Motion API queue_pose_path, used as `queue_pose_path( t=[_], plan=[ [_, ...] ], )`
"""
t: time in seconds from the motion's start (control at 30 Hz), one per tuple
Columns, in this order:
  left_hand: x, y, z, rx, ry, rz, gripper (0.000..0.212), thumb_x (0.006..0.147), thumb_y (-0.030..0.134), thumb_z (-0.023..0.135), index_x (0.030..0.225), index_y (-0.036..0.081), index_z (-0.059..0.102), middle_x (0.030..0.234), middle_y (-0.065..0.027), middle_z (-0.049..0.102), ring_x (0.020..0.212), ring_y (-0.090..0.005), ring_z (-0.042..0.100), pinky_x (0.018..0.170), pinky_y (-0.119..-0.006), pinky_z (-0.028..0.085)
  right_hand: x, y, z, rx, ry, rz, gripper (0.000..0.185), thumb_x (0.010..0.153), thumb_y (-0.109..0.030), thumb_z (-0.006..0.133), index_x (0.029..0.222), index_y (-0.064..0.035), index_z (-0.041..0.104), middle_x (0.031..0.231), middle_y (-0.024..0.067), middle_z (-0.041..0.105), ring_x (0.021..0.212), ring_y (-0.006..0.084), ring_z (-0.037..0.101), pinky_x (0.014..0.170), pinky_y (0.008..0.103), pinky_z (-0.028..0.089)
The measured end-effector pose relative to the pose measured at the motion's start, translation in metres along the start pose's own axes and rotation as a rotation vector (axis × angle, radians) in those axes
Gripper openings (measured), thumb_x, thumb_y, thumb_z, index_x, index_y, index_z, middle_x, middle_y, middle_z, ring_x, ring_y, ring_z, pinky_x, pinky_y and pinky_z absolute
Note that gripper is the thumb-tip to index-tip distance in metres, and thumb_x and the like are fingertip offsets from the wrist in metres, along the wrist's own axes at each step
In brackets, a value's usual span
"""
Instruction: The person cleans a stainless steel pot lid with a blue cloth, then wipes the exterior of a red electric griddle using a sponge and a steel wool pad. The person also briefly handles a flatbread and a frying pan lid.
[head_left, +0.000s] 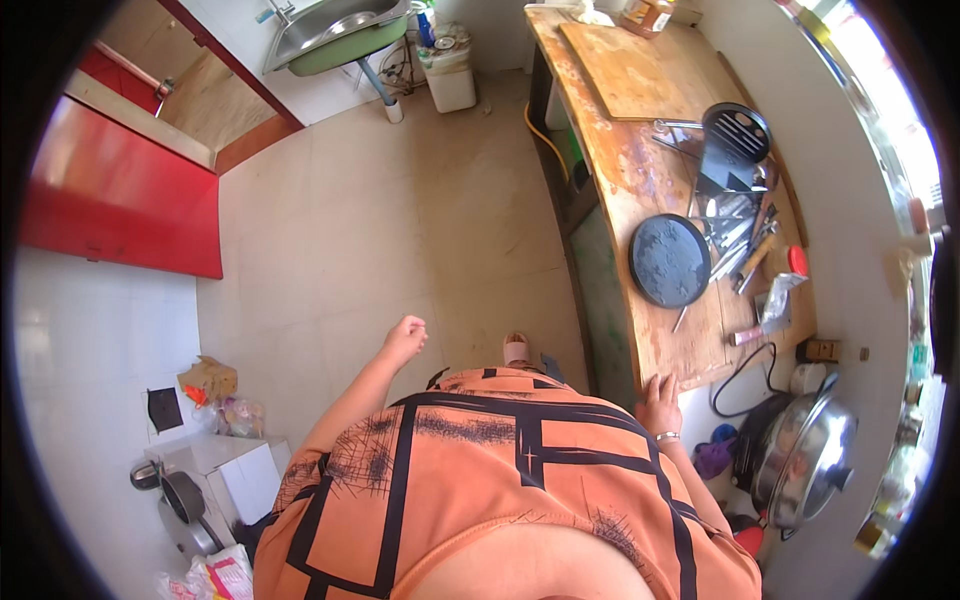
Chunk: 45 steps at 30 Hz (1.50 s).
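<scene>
My left hand (406, 337) hangs over the tiled floor, fingers curled in, with nothing visible in it. My right hand (660, 407), with a bracelet at the wrist, rests its fingers on the near end of the wooden table (652, 345). On the tabletop beyond it lies a round black tray (670, 260). Right of the tray are a heap of metal utensils (731, 244) and a black slotted utensil holder (731, 150). A cleaver's handle (746, 335) points toward the tray; a crumpled clear plastic bag (780, 296) lies by its blade. A red-lidded jar (796, 260) lies behind.
A large wooden cutting board (622, 71) and a jar (646, 16) occupy the table's far end. Close on my right is a metal-lidded electric pot (799, 461) with a black cord (716, 397). Ahead are a sink (341, 30) and white bin (452, 79); a red door panel (127, 187) is left.
</scene>
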<state>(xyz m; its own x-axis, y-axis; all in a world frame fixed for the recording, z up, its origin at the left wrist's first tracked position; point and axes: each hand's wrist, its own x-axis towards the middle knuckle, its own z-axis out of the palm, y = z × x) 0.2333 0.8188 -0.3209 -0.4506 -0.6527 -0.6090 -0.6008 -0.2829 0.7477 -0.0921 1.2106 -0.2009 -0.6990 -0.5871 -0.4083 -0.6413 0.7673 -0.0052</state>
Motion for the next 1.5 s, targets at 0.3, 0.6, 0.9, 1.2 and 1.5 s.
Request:
queue_pose_path(
  t=[0.3,0.6,0.9,1.2,1.5],
  plan=[
    [-0.016,-0.057,-0.070,0.112,0.100,-0.321,0.016,0.088,0.018,0.050,0.094,0.002,0.053,0.076,-0.0103,0.060,0.058,-0.0153,0.055,0.051,-0.029,0.047,0.103,-0.067,-0.075,-0.066,-0.550,-0.166,0.057,0.078,-0.034,0.061,0.124,-0.0019,0.051,0.122,0.0249,0.053,0.095,0.0350,0.062,0.081,0.0421,0.051],
    [0.082,-0.225,-0.151,0.486,-0.043,-0.036,0.032,0.083,0.029,0.061,0.100,0.003,0.061,0.086,-0.0136,0.065,0.084,-0.0263,0.063,0.075,-0.037,0.050,0.245,-0.219,-0.120,0.287,-0.119,-0.589,0.044,0.083,-0.020,0.055,0.123,-0.0044,0.052,0.119,0.0179,0.058,0.107,0.0323,0.057,0.091,0.0378,0.046],
    [0.231,-0.033,-0.257,0.304,0.164,-0.085,0.025,0.086,0.024,0.054,0.101,0.003,0.058,0.087,-0.0116,0.067,0.080,-0.0247,0.064,0.071,-0.036,0.050,0.307,-0.269,-0.096,0.178,-0.363,-0.407,0.046,0.084,-0.024,0.051,0.125,-0.0044,0.051,0.123,0.0192,0.056,0.114,0.0328,0.053,0.097,0.0393,0.043],
    [0.351,0.178,-0.304,0.198,0.115,-0.006,0.029,0.089,0.022,0.051,0.112,0.005,0.056,0.097,-0.0139,0.065,0.087,-0.0240,0.062,0.076,-0.036,0.049,0.448,-0.328,-0.105,0.250,-0.436,-0.352,0.049,0.082,-0.024,0.053,0.126,-0.0037,0.051,0.126,0.0192,0.054,0.117,0.0329,0.052,0.099,0.0379,0.041],
    [0.423,0.233,-0.343,0.194,0.127,0.021,0.030,0.089,0.020,0.051,0.114,0.005,0.054,0.091,-0.0112,0.064,0.077,-0.0176,0.062,0.070,-0.031,0.049,0.557,-0.416,-0.181,0.245,-0.452,-0.407,0.048,0.083,-0.024,0.055,0.126,-0.0029,0.051,0.126,0.0192,0.054,0.117,0.0320,0.052,0.100,0.0372,0.040]
  ],
)
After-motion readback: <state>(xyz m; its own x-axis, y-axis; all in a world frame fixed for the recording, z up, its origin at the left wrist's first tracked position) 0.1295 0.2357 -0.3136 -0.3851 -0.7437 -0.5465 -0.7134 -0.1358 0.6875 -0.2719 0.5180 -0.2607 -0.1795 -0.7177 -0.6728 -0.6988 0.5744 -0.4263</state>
